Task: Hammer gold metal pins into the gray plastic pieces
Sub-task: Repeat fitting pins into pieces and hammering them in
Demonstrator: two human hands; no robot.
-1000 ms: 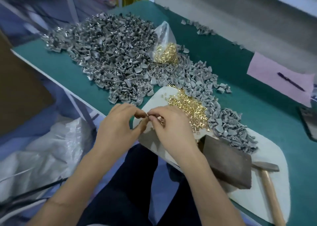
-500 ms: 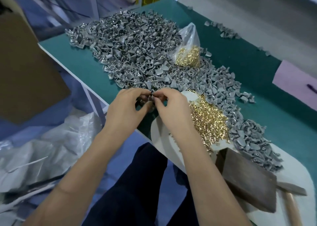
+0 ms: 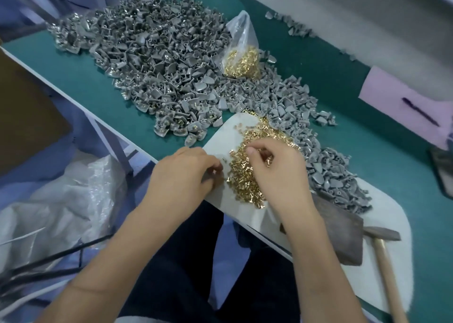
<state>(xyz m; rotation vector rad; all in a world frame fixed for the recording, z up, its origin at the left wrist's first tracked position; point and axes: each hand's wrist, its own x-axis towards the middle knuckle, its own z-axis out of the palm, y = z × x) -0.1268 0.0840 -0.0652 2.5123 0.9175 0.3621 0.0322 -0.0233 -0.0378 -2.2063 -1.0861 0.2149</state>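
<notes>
A big heap of gray plastic pieces covers the green table, and a smaller band of them runs along the white mat. Loose gold pins lie heaped on the mat. My right hand rests on that heap, fingertips pinched among the pins. My left hand is curled at the mat's left edge, fingers closed around something small, mostly hidden; a bit of gray shows at the fingertips. A wooden-handled hammer lies at the right, untouched.
A clear bag of gold pins leans on the gray heap. A dark metal block sits on the mat beside the hammer. A pink paper with a pen lies far right. Plastic sheeting hangs below the table edge.
My hands, joined at the fingertips before, have parted. The right hand moved right onto the loose gold pins; the left stayed curled near the mat's edge. The view shifted.
</notes>
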